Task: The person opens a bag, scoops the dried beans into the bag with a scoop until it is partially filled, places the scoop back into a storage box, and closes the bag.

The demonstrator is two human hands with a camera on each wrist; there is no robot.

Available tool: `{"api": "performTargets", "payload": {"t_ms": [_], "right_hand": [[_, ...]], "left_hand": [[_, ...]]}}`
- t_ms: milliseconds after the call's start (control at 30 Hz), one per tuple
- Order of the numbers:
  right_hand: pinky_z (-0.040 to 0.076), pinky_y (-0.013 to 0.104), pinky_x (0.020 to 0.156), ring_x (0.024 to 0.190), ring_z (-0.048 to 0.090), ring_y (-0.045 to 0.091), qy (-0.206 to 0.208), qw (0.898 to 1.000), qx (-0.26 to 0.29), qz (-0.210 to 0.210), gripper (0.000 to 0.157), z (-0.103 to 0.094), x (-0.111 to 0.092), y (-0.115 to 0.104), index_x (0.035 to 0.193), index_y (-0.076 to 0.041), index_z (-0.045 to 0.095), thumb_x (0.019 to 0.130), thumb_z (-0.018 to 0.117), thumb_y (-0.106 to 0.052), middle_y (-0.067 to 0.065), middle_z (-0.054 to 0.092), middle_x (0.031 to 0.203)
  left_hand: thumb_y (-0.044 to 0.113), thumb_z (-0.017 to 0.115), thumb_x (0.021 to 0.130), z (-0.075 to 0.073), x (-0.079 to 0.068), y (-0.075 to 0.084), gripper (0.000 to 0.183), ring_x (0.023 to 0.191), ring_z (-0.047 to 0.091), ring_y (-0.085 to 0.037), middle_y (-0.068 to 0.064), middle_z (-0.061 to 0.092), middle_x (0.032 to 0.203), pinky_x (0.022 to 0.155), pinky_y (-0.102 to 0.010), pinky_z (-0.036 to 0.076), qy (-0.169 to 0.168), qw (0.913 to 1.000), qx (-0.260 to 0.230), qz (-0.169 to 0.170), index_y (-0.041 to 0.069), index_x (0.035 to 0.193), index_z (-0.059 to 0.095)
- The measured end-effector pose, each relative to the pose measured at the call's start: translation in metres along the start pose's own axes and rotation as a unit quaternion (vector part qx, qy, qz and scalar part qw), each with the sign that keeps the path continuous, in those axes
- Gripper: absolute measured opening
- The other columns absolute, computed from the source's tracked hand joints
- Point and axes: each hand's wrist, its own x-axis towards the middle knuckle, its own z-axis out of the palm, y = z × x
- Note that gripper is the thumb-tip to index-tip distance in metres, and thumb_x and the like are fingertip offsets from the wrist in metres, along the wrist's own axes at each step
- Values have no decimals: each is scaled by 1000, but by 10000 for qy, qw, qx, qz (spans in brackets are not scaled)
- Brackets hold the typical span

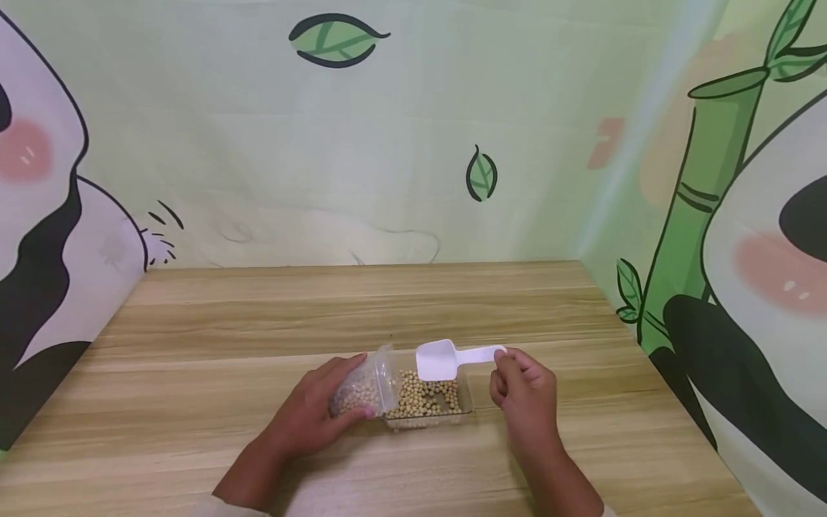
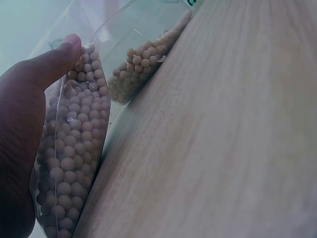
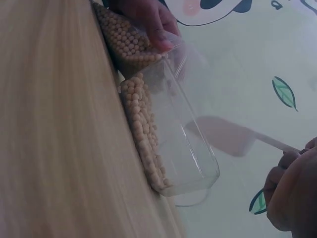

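My left hand (image 1: 309, 415) grips a clear plastic bag (image 1: 359, 393) filled with round beige soybeans, its thumb along the near side. The bag's mouth meets the left end of a clear plastic box (image 1: 428, 419). Inside that box lie more soybeans (image 1: 410, 396), with a barer patch at the right; in the right wrist view they form a low layer along the bottom. My right hand (image 1: 531, 402) pinches the handle end of a white scoop (image 1: 436, 361), which is held above the box's far side. Whether the scoop holds any beans cannot be told.
Bag and box stand on a wood-grain table (image 1: 258, 309) near its front. A pale green backdrop (image 1: 226, 108) with printed leaves and pandas rises behind the table and along both sides.
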Motion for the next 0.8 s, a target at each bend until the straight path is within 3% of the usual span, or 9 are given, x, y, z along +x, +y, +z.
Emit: {"api": "performTargets", "payload": {"t_ms": [133,300,433,600,700,800], "right_hand": [[27,20,48,49,33,3,377,9936,-967,-438,24,1,-3,2,90,7,71,108,59,-4,-7,39,53],[22,18,46,50,31,-2,468,9723,-1899,-1276,19,2,-5,10,92,3,80,104,65,-1,-12,37,55],[20,17,44,51,29,-7,404,9525,-2131,-2139,19,3,-5,15,85,-1,80,99,67,6,-12,35,55],[23,14,43,53,28,-11,258,9205,-2395,-3076,18,4,-3,18,81,-1,78,91,70,11,-6,39,50],[24,13,43,53,27,-11,243,9090,-2655,-3204,16,4,-3,19,80,0,78,90,72,11,-5,40,49],[22,14,44,51,27,-9,343,9201,-2823,-2694,17,3,-1,18,78,0,77,92,72,9,-9,36,50]], "left_hand": [[38,87,93,1,-1,-1,75,106,72,-19,-8,75,128,88,-43,61,-8,10000,-22,13,2,153,58],[36,87,93,0,-1,-1,75,107,72,-19,-8,75,128,88,-43,61,-7,10000,-74,0,3,153,58],[34,88,92,0,-1,0,75,107,72,-19,-8,75,129,88,-43,62,-8,9999,-106,7,3,153,58],[34,88,92,0,-1,0,75,105,71,-17,-7,75,128,87,-41,61,-17,10000,-89,-21,4,154,58],[34,88,92,0,-1,-1,75,103,69,-15,-7,75,128,85,-39,60,-25,10000,-79,-55,5,154,58],[33,88,91,-1,-1,0,75,103,69,-15,-7,75,128,85,-38,60,-34,9999,-88,-66,5,154,58]]}}
